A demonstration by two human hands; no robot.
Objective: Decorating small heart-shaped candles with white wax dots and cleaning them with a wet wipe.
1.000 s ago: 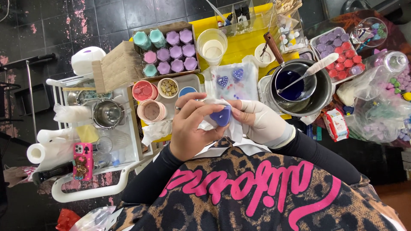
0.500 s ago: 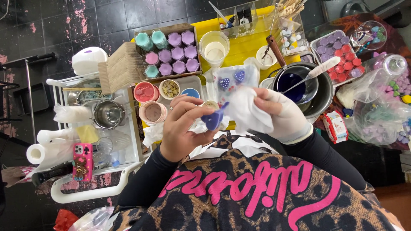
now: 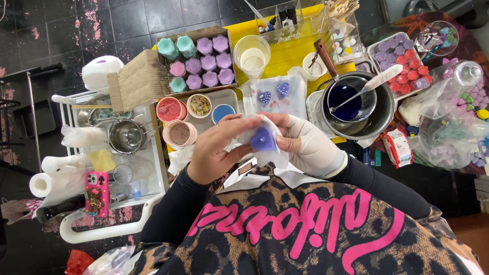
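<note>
At the far left a white cart (image 3: 153,153) is carrying a small steel pot (image 3: 126,136) and a pink phone (image 3: 98,193), and just right of it the bare left hand (image 3: 216,150) is curling its grip around a white tissue (image 3: 265,153), fingertips pressing the edge of a purple heart-shaped candle (image 3: 262,139) held close above the person's chest. The gloved right hand (image 3: 305,145) is pinching the same candle and tissue from the other side. Beyond them the yellow counter (image 3: 290,51) is holding a cardboard box of pastel candles (image 3: 196,58), and further right a steel pan (image 3: 356,104) is holding dark blue liquid.
</note>
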